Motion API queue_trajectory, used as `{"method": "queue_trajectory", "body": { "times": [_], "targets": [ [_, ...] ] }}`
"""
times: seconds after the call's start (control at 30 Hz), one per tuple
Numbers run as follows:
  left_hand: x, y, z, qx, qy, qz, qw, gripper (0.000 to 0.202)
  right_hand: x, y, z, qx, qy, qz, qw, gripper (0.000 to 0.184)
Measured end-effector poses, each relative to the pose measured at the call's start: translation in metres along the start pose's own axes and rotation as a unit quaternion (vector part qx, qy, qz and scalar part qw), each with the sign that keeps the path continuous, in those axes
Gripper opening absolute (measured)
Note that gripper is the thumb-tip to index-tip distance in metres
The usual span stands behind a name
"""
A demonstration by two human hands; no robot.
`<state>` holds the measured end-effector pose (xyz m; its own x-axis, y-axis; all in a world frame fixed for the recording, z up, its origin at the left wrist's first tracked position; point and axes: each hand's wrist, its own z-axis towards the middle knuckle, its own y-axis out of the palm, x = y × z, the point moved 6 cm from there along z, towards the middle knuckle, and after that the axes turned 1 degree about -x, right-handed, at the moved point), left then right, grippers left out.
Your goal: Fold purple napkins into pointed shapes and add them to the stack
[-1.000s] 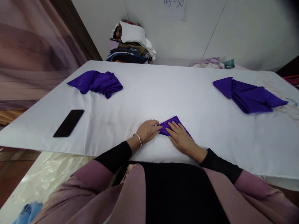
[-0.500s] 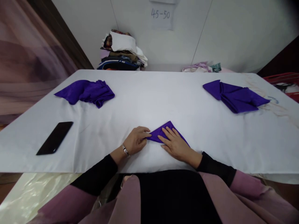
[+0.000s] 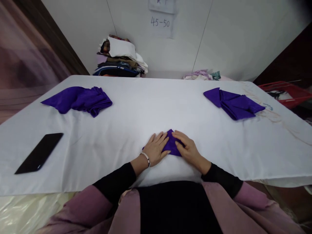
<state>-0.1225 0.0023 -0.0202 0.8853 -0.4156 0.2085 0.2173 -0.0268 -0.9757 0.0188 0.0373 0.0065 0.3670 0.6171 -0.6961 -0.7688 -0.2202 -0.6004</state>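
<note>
A small folded purple cloth [image 3: 172, 146] lies on the white tabletop close to my body, its top point facing away from me. My left hand [image 3: 156, 148] rests flat on its left part, fingers stretched out, a silver band on the wrist. Curled over the cloth's right side, my right hand [image 3: 188, 148] has its fingers bent around that edge; the corner beneath is hidden.
White fabric covers the table [image 3: 136, 107]. A bunched purple cloth [image 3: 80, 99] lies at the back left, and a folded purple cloth [image 3: 234, 102] at the back right. A black phone [image 3: 40, 152] lies left. Stacked clothes [image 3: 120, 57] and a red basket [image 3: 290, 92] stand beyond the table.
My left hand has gone from pinching the cloth's left corner to lying flat on it. My right hand has shifted from flat on top to bent around the right edge. The view has tilted slightly.
</note>
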Motion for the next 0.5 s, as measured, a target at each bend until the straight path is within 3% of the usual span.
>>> {"method": "queue_trajectory", "body": {
  "times": [0.13,0.27,0.5],
  "targets": [
    [0.006,-0.005,0.0,0.009,-0.016,0.004,1.0,0.055,0.021,0.006,0.012,-0.014,0.075,-0.054,0.996,0.044],
    [0.01,-0.008,0.004,0.018,-0.03,-0.011,0.999,0.058,0.031,0.02,0.015,-0.049,0.081,-0.063,0.994,0.049],
    [0.007,-0.01,0.011,0.024,-0.065,-0.054,0.996,0.065,0.032,0.024,0.013,-0.071,0.072,-0.101,0.99,0.053]
  ]
}}
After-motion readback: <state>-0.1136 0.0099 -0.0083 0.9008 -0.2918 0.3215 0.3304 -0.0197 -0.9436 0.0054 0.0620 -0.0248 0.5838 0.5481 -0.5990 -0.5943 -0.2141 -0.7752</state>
